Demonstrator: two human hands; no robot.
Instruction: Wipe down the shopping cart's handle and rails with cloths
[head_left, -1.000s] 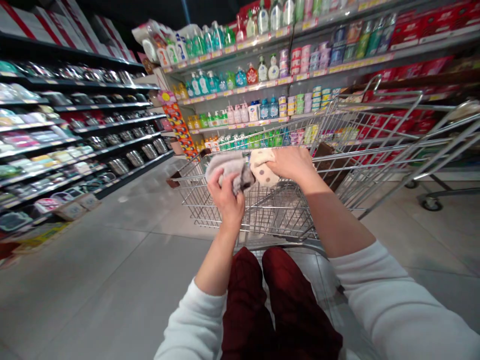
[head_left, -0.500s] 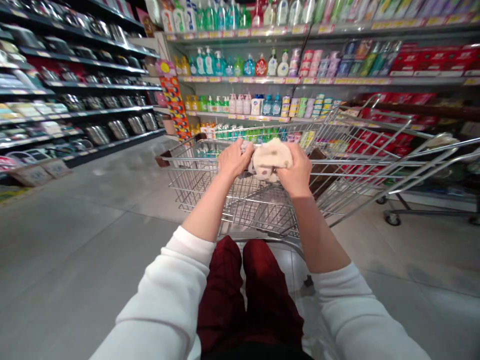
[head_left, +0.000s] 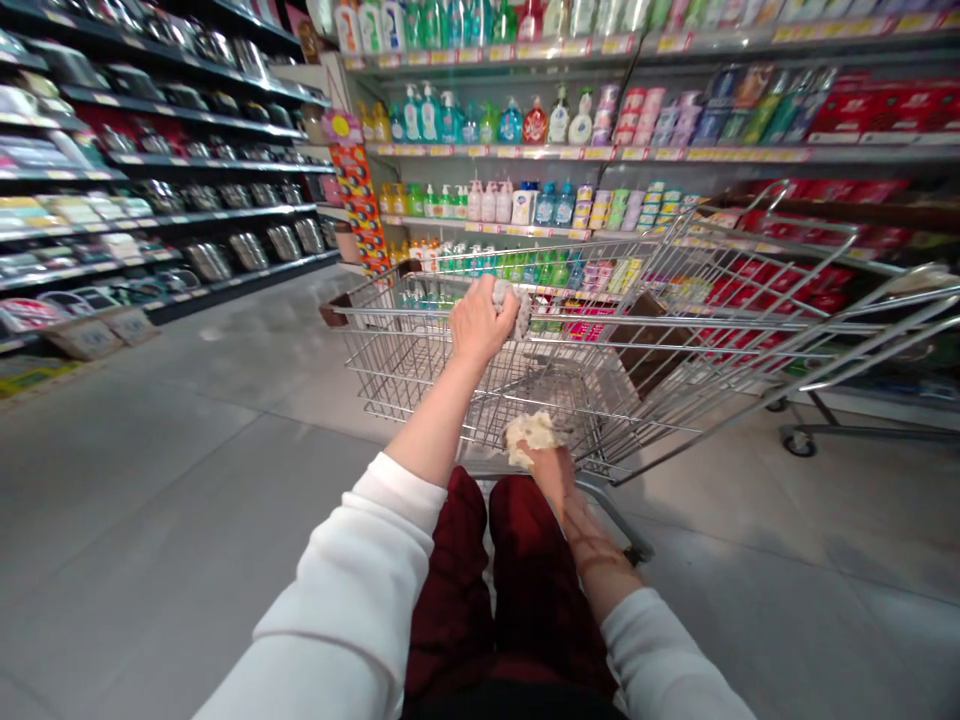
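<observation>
Directly ahead stands a metal shopping cart (head_left: 420,385), side-on to me. My left hand (head_left: 478,318) is closed around a greyish cloth (head_left: 517,305) at the cart's top rail. Lower down, my right hand (head_left: 549,470) grips a cream cloth (head_left: 534,435) against the lower side of the wire basket, near my knees. The fingers of the right hand are mostly covered by the bunched cloth. A brown panel (head_left: 651,345) sits inside the cart toward its right end.
Shelves of pump bottles (head_left: 427,115) and tubs run behind the cart. Metal pots (head_left: 247,250) fill shelves on the left. Red boxes (head_left: 874,110) stand at right. A cart wheel (head_left: 799,440) rests on the grey floor (head_left: 195,500).
My right hand has moved down from the top rail to the lower basket side with the cream cloth. My left hand stays on the rail with the greyish cloth.
</observation>
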